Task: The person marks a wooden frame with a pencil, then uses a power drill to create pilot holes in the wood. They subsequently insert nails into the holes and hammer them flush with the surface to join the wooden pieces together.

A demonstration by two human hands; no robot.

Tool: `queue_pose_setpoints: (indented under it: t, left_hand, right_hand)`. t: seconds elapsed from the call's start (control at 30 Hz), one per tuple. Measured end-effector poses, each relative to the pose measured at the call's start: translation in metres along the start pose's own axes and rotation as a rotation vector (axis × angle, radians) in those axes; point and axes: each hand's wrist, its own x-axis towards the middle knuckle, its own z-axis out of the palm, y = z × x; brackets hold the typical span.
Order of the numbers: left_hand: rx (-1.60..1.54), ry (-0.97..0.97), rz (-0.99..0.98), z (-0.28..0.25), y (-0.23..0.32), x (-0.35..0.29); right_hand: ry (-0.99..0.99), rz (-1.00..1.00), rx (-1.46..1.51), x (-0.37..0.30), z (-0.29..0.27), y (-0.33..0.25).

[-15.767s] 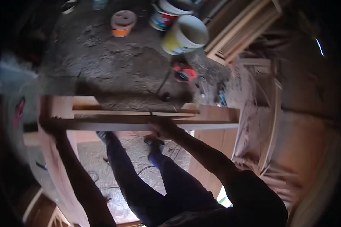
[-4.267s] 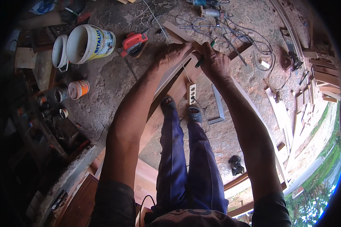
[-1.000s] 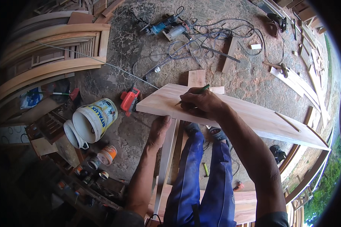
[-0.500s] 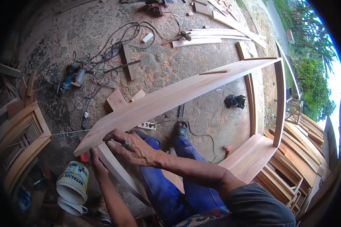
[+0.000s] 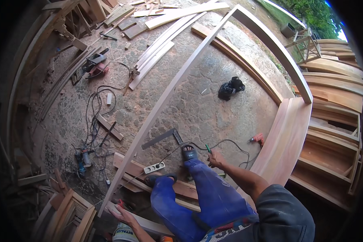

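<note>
A large rectangular wooden frame (image 5: pixel 165 99) made of boards stands around my legs, its long edge running from the lower left to the far right. At its near left corner, my left hand (image 5: pixel 126 215) has its fingers closed round the wood. Beside that hand's fingers shows a small red thing (image 5: pixel 121 202), too small to name. My right hand (image 5: pixel 218 159) is inside the frame, above the floor near my foot, closed on a slim green stick (image 5: pixel 208 148) whose tip points up. What kind of stick it is I cannot make out.
A power strip (image 5: pixel 154 167) and cable lie by my feet, with a metal square (image 5: pixel 159 139) just beyond. A red drill (image 5: pixel 257 139) is near the frame's right board. Corded tools (image 5: pixel 83 160) lie at left, a black bag (image 5: pixel 231 88) farther out, stacked boards (image 5: pixel 334 97) at right.
My right hand has left the frame's left corner and moved right, and now holds the green stick. The frame appears tilted differently, its top edge toward me. My view has shifted.
</note>
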Motion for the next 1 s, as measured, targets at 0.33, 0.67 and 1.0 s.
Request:
queue_pose_setpoints:
  t: [0.33, 0.67, 1.0]
  left_hand:
    - [0.011, -0.896, 0.381, 0.134, 0.184, -0.141]
    - [0.278, -1.238, 0.305, 0.140, 0.129, -0.200]
    - [0.631, -1.559, 0.621, 0.209, 0.087, -0.253]
  right_hand:
    - [0.284, 0.157, -0.346, 0.004, -0.109, 0.238]
    - [0.163, 0.270, 0.468, 0.009, -0.062, 0.211]
    - [0.237, -0.079, 0.410, 0.109, -0.042, 0.202]
